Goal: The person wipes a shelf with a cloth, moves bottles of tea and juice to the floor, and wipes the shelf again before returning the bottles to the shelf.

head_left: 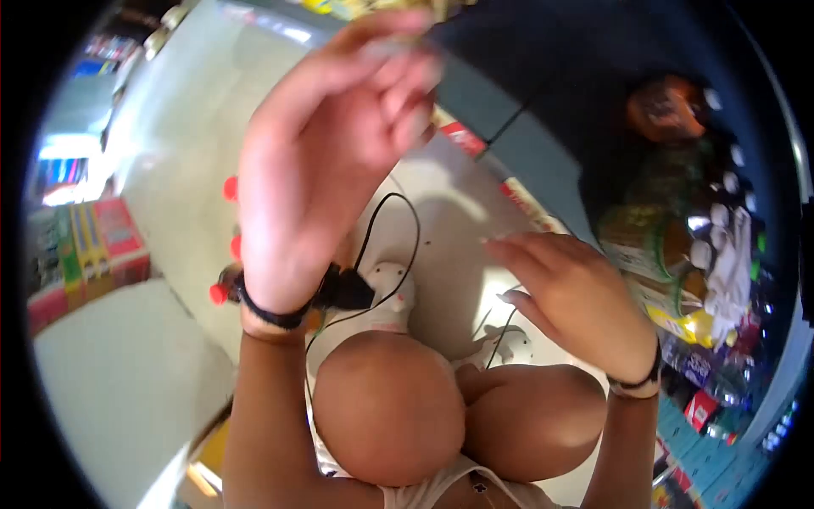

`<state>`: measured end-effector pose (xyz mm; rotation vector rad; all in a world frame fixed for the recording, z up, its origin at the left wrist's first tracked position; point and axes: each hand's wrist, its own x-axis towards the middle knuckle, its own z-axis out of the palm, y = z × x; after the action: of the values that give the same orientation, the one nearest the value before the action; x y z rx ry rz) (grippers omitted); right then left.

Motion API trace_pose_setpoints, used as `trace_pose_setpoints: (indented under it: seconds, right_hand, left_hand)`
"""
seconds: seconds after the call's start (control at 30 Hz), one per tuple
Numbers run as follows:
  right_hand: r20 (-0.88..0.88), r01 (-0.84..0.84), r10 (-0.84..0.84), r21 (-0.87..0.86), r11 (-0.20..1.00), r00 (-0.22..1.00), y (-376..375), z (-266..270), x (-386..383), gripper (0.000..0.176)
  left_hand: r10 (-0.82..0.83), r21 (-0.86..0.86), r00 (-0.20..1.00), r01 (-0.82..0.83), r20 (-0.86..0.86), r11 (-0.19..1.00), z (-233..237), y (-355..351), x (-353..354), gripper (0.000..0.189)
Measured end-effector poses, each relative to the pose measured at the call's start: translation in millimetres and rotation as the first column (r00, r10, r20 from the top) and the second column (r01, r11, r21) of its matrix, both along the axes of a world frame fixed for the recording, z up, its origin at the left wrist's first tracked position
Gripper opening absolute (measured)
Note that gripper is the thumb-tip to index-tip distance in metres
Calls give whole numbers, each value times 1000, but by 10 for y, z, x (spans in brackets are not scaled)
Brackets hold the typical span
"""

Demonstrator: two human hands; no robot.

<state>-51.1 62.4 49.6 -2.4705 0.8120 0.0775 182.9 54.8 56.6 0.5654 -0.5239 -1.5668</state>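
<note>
My left hand point(314, 153) is raised over the pale surface, its palm turned toward me. Its blurred fingers are curled in near the thumb, with a faint greyish patch between them that I cannot make out. A black band and dark device point(343, 288) sit at that wrist. Lower on the right, my right hand point(577, 305) shows its back, with thumb and fingers apart and nothing visible in them. A thin black cable point(415, 229) loops between the hands. Below it are white animal-faced slippers point(388, 280), just beyond my bare knees point(386, 407).
Red-capped bottles point(219, 293) stand by my left wrist. Colourful cartons point(89, 254) are at the far left. Several bottles line the right side, including an orange-brown one point(666, 109) and a large amber one point(644, 242). A grey edge point(543, 157) with red labels runs diagonally.
</note>
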Motion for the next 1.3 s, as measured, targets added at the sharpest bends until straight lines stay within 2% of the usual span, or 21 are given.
trace_pose_setpoints:
  seconds: [0.1, 0.13, 0.2, 0.27, 0.3, 0.33, 0.4, 0.43, 0.47, 0.5, 0.53, 0.63, 0.73, 0.83, 0.93, 1.03, 1.13, 1.17, 1.23, 1.27, 1.3]
  right_hand:
    - [-79, -222, 243, 215, 951, 967, -195, -461, 390, 34]
    - [52, -263, 257, 195, 945, 965, -222, -655, 536, 32]
    - [299, -314, 257, 160, 936, 919, -235, -1105, 831, 29]
    - [420, -295, 171, 253, 921, 891, -211, -1478, 1243, 25]
    - [472, -319, 185, 222, 921, 862, -151, -1639, 1430, 25]
    - [521, -340, 198, 193, 920, 830, -81, -1779, 1606, 25]
    - [582, -398, 191, 251, 882, 790, 33, -1951, 1868, 23]
    - [610, -424, 183, 278, 862, 771, 71, -2043, 1976, 21]
    - [646, -440, 182, 264, 858, 742, 110, -2142, 2082, 23]
    - [680, -457, 182, 249, 854, 711, 136, -2260, 2188, 24]
    - [714, -476, 184, 232, 848, 676, 134, -2393, 2281, 25]
    - [693, -520, 186, 309, 796, 696, 71, -2673, 2413, 30]
    - [412, -506, 347, 384, 773, 842, 21, -2624, 2266, 48]
    - [318, -450, 319, 632, 631, 893, 104, -2694, 2157, 70]
    - [286, -405, 324, 292, 867, 902, 236, -2732, 2121, 83]
    - [619, -385, 179, 217, 897, 765, 224, -2830, 2093, 85]
    - [770, -453, 141, 207, 867, 622, 92, -2644, 2018, 86]
    - [743, -464, 165, 215, 859, 649, 21, -2520, 1973, 84]
    - [682, -479, 207, 236, 845, 701, -109, -2179, 1828, 80]
    - [721, -441, 186, 181, 879, 667, -174, -2016, 1732, 79]
    - [759, -398, 171, 125, 909, 629, -233, -1856, 1605, 77]
  left_hand:
    - [148, -2, 987, -148, 64, 989, -149, 667, 444, 27]
    - [189, -37, 978, -186, 89, 982, -209, 901, 592, 28]
    - [353, -97, 880, -340, 317, 935, -291, 1255, 737, 24]
    - [465, 82, 700, -594, 542, 800, -371, 1510, 772, 22]
    - [428, 101, 647, -616, 631, 781, -505, 1593, 838, 20]
    - [279, 159, 534, -634, 798, 757, -631, 1655, 892, 20]
    - [-100, 167, 154, -526, 983, 834, -912, 1794, 962, 21]
    - [-300, 221, -64, -536, 952, 815, -1019, 1805, 914, 25]
    - [-478, 269, -271, -557, 836, 786, -1132, 1823, 860, 28]
    - [-420, 234, -317, -488, 850, 841, -1295, 1902, 907, 35]
    - [-415, 235, -301, -489, 859, 840, -1404, 1913, 931, 35]
    - [-415, 248, -255, -501, 873, 829, -1598, 1878, 935, 36]
    - [-496, 289, -290, -539, 819, 791, -1669, 1805, 881, 41]
    - [-472, 252, -335, -529, 816, 810, -1642, 1758, 890, 41]
    - [-334, 136, -388, -457, 859, 879, -1755, 1792, 918, 39]
    - [-249, 40, -427, -442, 869, 896, -1622, 1685, 746, 39]
    - [-32, -124, -513, -267, 858, 956, -1321, 1602, 713, 42]
    - [-52, -92, -450, -291, 891, 952, -1194, 1569, 665, 44]
    - [-49, -79, -411, -290, 910, 954, -917, 1441, 533, 45]
    - [-45, -77, -394, -289, 918, 954, -808, 1361, 474, 46]
    - [69, -163, -357, -241, 932, 957, -738, 1284, 431, 47]
